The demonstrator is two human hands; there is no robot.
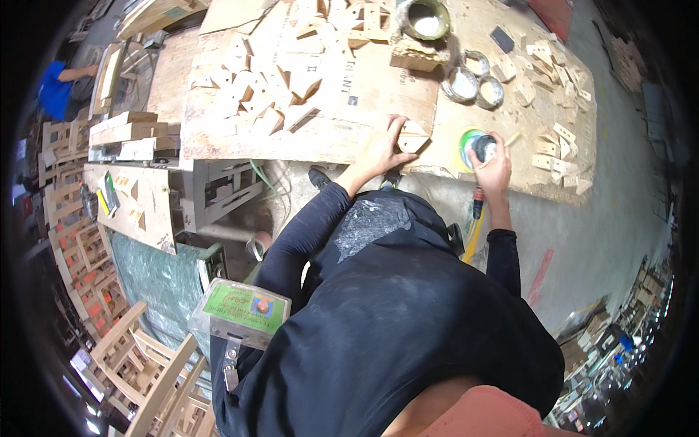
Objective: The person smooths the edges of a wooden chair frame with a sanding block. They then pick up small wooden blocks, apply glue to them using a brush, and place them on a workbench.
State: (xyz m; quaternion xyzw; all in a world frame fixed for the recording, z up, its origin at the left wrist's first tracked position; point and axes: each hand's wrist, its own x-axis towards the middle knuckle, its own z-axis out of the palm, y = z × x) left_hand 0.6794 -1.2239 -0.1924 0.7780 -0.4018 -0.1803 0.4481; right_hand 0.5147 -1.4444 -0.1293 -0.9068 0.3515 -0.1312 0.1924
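My left hand [384, 149] lies at the table's near edge, its thumb and fingers closed around a small pale wooden block [413, 137] with angled ends. To its right, my right hand [493, 169] is wrapped round a palm-sized air sander [481, 148] with a dark round top. A green and white round part shows at the sander's left side. Below that hand hangs a red and black hose coupling [478, 202]. The block and the sander are apart. A thin pale stick [514, 138] shows beside my right fingers; whether I hold it, I cannot tell.
Many loose wooden blocks [255, 98] lie on the worktable [342, 142], with more drilled blocks [557, 156] at the right. Open tins [461, 85] and a pot [424, 20] stand at the back. A yellow hose [473, 240] hangs below the edge. A person in blue [54, 91] is far left.
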